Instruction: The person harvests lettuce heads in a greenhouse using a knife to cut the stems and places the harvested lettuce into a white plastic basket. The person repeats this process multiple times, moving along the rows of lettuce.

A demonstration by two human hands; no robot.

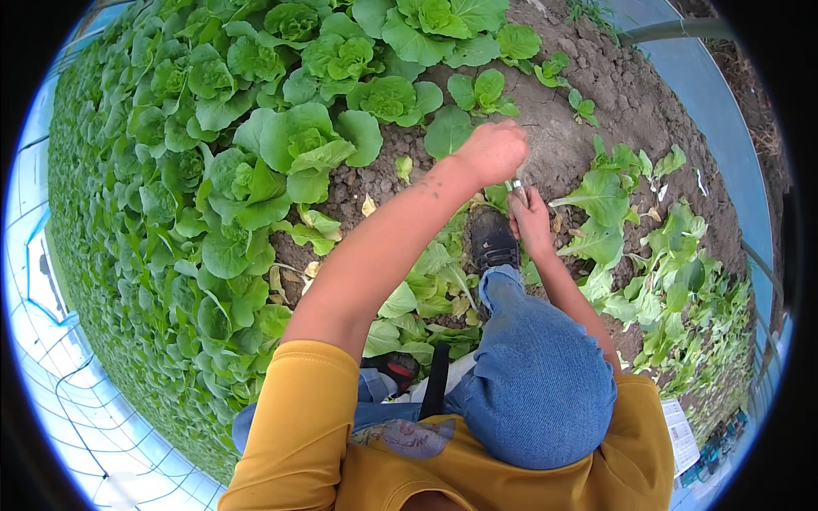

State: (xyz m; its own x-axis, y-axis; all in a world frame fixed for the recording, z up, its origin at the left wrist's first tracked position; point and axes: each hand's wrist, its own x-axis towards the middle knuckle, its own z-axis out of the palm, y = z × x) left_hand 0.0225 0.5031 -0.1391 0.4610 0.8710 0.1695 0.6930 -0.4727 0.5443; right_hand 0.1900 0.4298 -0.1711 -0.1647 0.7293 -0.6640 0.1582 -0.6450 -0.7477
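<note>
My left hand (495, 153) reaches across the soil, back of the hand up and fingers curled under; whether it holds anything is hidden. Just below it, near the shoe, my right hand (530, 220) grips a small hand tool (516, 185) by its handle, a shiny metal ferrule showing; its working end is hidden. A broad green leaf (449, 132) lies left of my left hand. Small leafy plants (482, 92) grow beyond it. Leafy green heads (307, 144), resembling lettuce or cabbage, stand in dense rows at left.
Detached leaves (597, 198) and pale wilted ones lie on the soil (569, 147) at right. My black shoe (495, 239) is planted below my hands. A blue sheet (722, 108) and a pipe (680, 30) edge the bed. A printed carton or sheet (680, 434) is at lower right.
</note>
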